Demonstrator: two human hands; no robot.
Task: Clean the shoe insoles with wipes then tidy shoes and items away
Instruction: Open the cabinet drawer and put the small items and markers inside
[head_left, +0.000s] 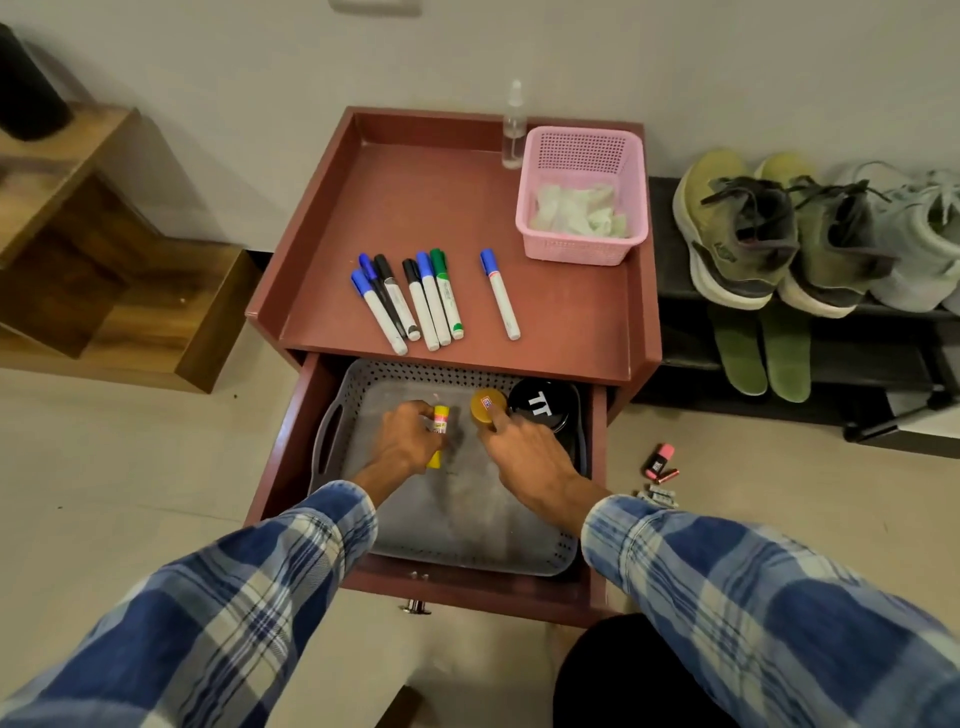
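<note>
1. Our left hand (408, 441) is over the left half of the grey tray (328, 439), fingers curled round a yellow stick (439, 422) with a pink cap. The hold sits close to the cap end, so we judge the stick could swing or slip and drop back onto the tray.
2. Our right hand (524, 452) is at the tray's far right part, index finger laid on the lid of an amber jar (487, 408). The thumb is hidden, so we cannot tell whether the jar is gripped or only touched. The jar stands just beside a black tin (543, 410); a push rather than a lift could tip it or knock it against the tin.
3. Both our forearms cross the tray's near rim. Weight on the pulled-out drawer (291, 457) could jolt it, and the markers (415, 301) lying loose beyond the tray's far rim might roll down into it, since that front edge seems to have no lip.
4. The green insoles (740, 353) lie well to the right of the tray, under the olive shoes (737, 234); the wipes (576, 210) sit in a pink basket (582, 247) beyond the tray's far right corner. The insoles, not yet back in the shoes, could be forgotten.
5. Small batteries (662, 475) on the floor just right of the tray could be trodden on or overlooked.
</note>
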